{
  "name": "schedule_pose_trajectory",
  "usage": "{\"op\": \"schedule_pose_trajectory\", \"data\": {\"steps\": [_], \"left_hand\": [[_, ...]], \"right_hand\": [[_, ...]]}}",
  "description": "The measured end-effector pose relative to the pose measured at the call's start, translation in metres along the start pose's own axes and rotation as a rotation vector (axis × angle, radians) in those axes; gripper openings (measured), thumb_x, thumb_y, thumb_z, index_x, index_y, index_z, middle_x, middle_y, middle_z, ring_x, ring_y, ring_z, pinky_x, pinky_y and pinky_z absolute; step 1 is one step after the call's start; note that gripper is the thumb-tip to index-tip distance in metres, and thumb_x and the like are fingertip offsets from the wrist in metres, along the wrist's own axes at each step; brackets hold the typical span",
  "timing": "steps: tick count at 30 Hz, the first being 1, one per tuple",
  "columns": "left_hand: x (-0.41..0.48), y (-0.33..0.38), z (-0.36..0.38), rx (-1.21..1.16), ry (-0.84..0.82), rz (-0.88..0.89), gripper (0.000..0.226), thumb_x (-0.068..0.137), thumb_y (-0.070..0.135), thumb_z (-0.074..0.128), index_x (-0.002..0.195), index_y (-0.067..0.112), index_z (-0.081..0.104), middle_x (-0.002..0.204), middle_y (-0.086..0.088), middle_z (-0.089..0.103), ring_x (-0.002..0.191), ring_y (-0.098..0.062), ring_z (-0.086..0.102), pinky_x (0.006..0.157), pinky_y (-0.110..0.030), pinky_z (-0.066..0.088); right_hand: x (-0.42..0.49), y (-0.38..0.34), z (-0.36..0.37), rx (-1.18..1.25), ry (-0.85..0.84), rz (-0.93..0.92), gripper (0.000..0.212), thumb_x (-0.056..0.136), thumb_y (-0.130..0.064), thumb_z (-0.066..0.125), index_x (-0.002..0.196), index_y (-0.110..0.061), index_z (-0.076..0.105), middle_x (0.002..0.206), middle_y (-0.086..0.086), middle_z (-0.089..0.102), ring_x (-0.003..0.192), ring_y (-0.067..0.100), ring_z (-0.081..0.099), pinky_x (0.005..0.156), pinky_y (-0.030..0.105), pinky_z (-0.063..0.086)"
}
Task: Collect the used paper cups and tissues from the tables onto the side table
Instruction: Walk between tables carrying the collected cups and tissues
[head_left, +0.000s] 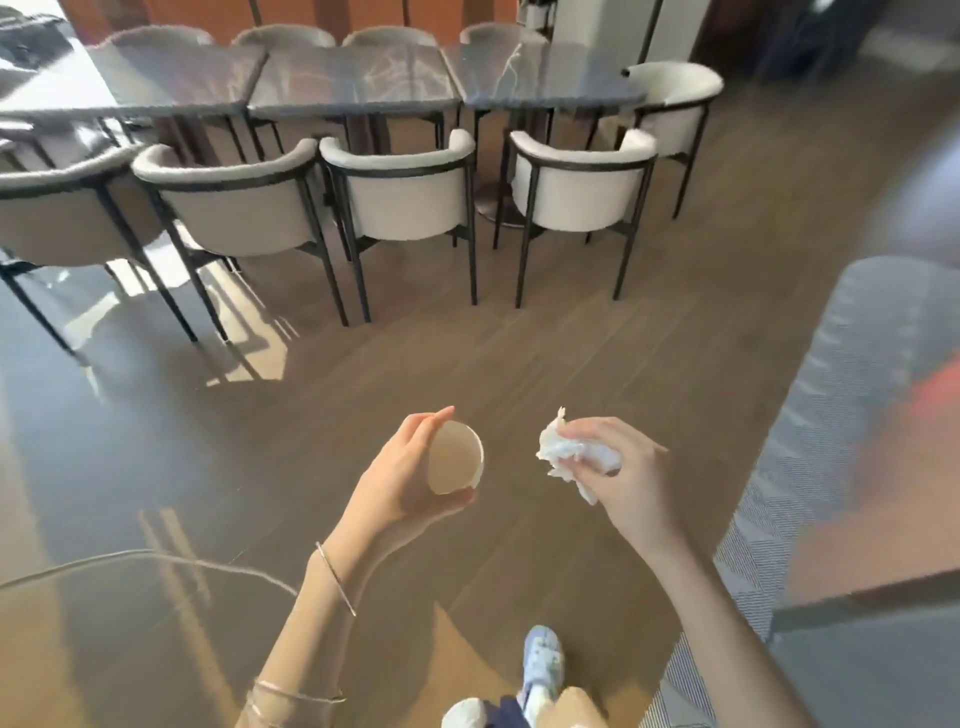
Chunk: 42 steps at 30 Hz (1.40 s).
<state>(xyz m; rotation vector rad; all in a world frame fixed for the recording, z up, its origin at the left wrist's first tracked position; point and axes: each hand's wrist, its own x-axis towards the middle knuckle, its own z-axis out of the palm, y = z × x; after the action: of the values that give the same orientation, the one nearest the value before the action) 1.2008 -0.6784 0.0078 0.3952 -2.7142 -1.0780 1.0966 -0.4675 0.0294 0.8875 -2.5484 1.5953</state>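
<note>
Pale brown paper is showing in the left hand, which is holding a round, beige paper cup. The fingers are curling over the cup's upper side and the thumb is pressing along its underside, so the hand is closing firmly round the wall. The cup is lying tipped, with its open mouth facing up toward the camera and toward the right hand. A thin silver bangle is sitting on the forearm just behind the left wrist.

The right hand is gripping a crumpled white tissue. Its fingers are bunching round the wad, and loose corners are sticking out beyond the fingertips and hanging below the thumb. The tissue is sitting just beside the cup, not touching it, in the gap between the two hands.

Both hands are hovering in the air over a brown wooden plank floor. Below the right forearm, a light blue shoe is resting on the floor. Well ahead of both hands, cream upholstered chairs with black metal frames are standing pushed up to a row of dark marble-topped tables.
</note>
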Motion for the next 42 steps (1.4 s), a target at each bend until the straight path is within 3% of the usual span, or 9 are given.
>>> {"op": "schedule_pose_trajectory", "data": {"steps": [4,8,10,16,25,33,42], "left_hand": [[0.075,0.015,0.026,-0.004,-0.037,0.028,0.085,0.062,0.049,0.076,0.133,0.038,0.029,0.127,0.027,0.033,0.100,0.001,0.041,0.078,-0.019,0.039],[0.155,0.036,0.047,-0.043,-0.043,0.035,0.087,0.061,0.048,0.077,0.133,0.039,0.028,0.123,0.033,0.032,0.100,0.003,0.041,0.079,-0.018,0.038],[0.202,0.056,0.055,-0.042,-0.037,0.064,0.086,0.061,0.048,0.077,0.132,0.040,0.030,0.122,0.033,0.033,0.101,0.002,0.043,0.080,-0.018,0.040],[0.332,0.113,0.079,-0.019,-0.018,0.197,0.083,0.065,0.049,0.075,0.134,0.040,0.030,0.129,0.030,0.032,0.106,0.001,0.044,0.083,-0.024,0.046],[0.488,0.127,0.131,0.023,-0.221,0.263,0.085,0.065,0.049,0.074,0.136,0.034,0.031,0.129,0.022,0.035,0.103,-0.008,0.049,0.086,-0.028,0.047],[0.655,0.139,0.147,0.029,-0.316,0.384,0.083,0.062,0.049,0.075,0.133,0.031,0.036,0.121,0.018,0.040,0.094,-0.004,0.046,0.076,-0.016,0.039],[0.810,0.175,0.172,-0.018,-0.386,0.428,0.082,0.054,0.041,0.085,0.124,0.028,0.044,0.113,0.014,0.045,0.097,-0.006,0.047,0.077,-0.018,0.039]], "right_hand": [[0.048,0.035,-0.020,-0.038,0.042,0.061,0.035,0.070,0.006,0.074,0.089,-0.024,0.071,0.094,-0.007,0.068,0.078,0.003,0.061,0.058,0.012,0.047],[0.113,0.064,-0.051,-0.072,0.094,0.035,0.030,0.068,0.008,0.075,0.086,-0.016,0.072,0.091,-0.004,0.068,0.082,-0.008,0.057,0.055,0.001,0.039],[0.153,0.080,-0.073,-0.071,0.098,0.043,0.030,0.068,0.008,0.074,0.086,-0.016,0.072,0.091,-0.004,0.068,0.080,-0.005,0.057,0.052,0.003,0.040],[0.273,0.122,-0.137,-0.178,0.153,0.003,0.026,0.069,0.002,0.074,0.088,-0.016,0.072,0.093,-0.008,0.068,0.087,0.000,0.057,0.066,0.008,0.041],[0.378,0.200,-0.153,-0.238,0.192,0.105,0.030,0.069,0.005,0.072,0.088,-0.018,0.073,0.094,-0.010,0.067,0.084,0.001,0.059,0.067,0.006,0.040],[0.511,0.249,-0.171,-0.260,0.288,0.178,0.031,0.069,0.007,0.072,0.088,-0.018,0.072,0.093,-0.009,0.067,0.078,0.005,0.059,0.056,0.008,0.042],[0.622,0.305,-0.209,-0.307,0.432,0.191,0.031,0.068,0.003,0.075,0.088,-0.020,0.072,0.094,-0.012,0.068,0.087,-0.001,0.059,0.068,0.007,0.042]]}}
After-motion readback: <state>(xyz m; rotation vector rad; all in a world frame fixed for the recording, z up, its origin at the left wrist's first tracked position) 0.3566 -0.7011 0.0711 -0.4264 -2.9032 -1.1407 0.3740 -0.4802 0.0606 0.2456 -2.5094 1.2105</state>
